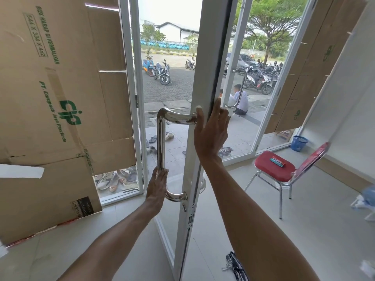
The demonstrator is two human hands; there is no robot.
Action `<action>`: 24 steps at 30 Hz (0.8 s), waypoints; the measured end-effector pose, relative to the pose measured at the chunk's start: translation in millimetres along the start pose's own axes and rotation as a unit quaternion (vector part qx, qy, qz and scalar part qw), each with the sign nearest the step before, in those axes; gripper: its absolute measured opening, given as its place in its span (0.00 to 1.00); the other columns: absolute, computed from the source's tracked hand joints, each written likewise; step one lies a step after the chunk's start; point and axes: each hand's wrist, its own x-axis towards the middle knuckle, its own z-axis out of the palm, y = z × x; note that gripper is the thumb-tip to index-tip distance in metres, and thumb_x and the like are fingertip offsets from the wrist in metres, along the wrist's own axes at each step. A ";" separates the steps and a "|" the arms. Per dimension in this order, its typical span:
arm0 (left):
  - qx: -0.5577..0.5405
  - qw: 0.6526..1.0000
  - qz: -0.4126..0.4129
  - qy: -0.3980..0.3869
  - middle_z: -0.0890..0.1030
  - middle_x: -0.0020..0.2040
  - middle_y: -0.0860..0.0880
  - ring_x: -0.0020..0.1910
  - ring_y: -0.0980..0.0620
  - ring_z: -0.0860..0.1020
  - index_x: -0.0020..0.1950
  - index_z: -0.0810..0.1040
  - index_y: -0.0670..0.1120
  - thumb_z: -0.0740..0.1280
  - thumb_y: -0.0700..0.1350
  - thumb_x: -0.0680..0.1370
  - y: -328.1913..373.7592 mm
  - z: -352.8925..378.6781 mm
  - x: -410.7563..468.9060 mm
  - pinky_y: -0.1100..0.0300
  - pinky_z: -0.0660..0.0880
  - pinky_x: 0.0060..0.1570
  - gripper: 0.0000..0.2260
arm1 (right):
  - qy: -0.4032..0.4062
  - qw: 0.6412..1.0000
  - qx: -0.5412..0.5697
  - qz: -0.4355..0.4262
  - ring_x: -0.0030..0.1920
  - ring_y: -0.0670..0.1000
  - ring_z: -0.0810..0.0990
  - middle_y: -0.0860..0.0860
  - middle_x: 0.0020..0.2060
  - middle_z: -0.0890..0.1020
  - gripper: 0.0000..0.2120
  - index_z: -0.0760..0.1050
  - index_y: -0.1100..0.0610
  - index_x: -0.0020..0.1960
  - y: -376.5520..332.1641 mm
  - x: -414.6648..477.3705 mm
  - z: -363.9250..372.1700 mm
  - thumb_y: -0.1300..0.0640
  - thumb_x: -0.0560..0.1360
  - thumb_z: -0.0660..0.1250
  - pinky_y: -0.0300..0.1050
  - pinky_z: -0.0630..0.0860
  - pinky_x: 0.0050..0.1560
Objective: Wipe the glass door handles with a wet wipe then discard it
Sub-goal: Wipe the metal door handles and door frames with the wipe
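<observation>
From where I stand the door (199, 78) is swung open and seen almost edge-on. Its near handle (161, 138) is a polished steel bar running straight up and down, bent in to the white frame at top and bottom. The left hand (157, 184) is at the bar's lower end, just above the bottom bend. Its back is to me, and the fingers seem to fold round the steel. The whole length of the bar lies above that hand, so I'd judge that any stroke must travel upward along it. The right hand (211, 131) is higher and on the other side, laid flat against the door's edge with fingers straight and spread and the thumb beside the top bracket. It looks to be steadying the door, not wiping. I can't see a wet wipe in either hand, and one under the left palm would be hidden from me. A twin handle (203, 185) peeps out on the door's far face, on the right hand's side. The second door's handle (241, 88) is further off to the right, beyond that hand. A small packet (277, 161) lies on the red chair (269, 171) to the right, though I can't tell what it holds. A blue basket (299, 143) sits in the corner beyond the chair, well apart from both hands.
</observation>
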 end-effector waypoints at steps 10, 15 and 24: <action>-0.077 0.971 -0.129 0.185 0.37 0.80 0.40 0.79 0.44 0.37 0.80 0.42 0.38 0.44 0.38 0.76 -37.2 -24.1 22.1 0.36 0.32 0.73 0.31 | 0.003 1.000 -0.011 0.008 0.55 0.55 0.76 0.57 0.55 0.77 0.26 0.69 0.60 0.71 -0.7 -1.5 2.2 0.45 0.79 0.62 0.47 0.77 0.42; -0.250 0.904 -0.177 0.298 0.48 0.82 0.44 0.81 0.49 0.48 0.81 0.48 0.38 0.62 0.43 0.75 -66.9 -42.7 32.0 0.44 0.34 0.76 0.37 | 0.002 1.000 -0.013 0.007 0.56 0.56 0.77 0.57 0.55 0.77 0.26 0.69 0.60 0.71 -3.5 -2.2 0.9 0.45 0.79 0.63 0.47 0.78 0.42; -0.377 0.830 -0.188 0.365 0.47 0.82 0.45 0.81 0.50 0.48 0.81 0.48 0.40 0.60 0.44 0.79 -75.1 -52.3 39.8 0.47 0.50 0.78 0.33 | 0.005 1.000 -0.015 0.012 0.56 0.55 0.77 0.57 0.55 0.77 0.26 0.69 0.60 0.71 -8.1 -5.1 1.8 0.45 0.79 0.63 0.48 0.78 0.43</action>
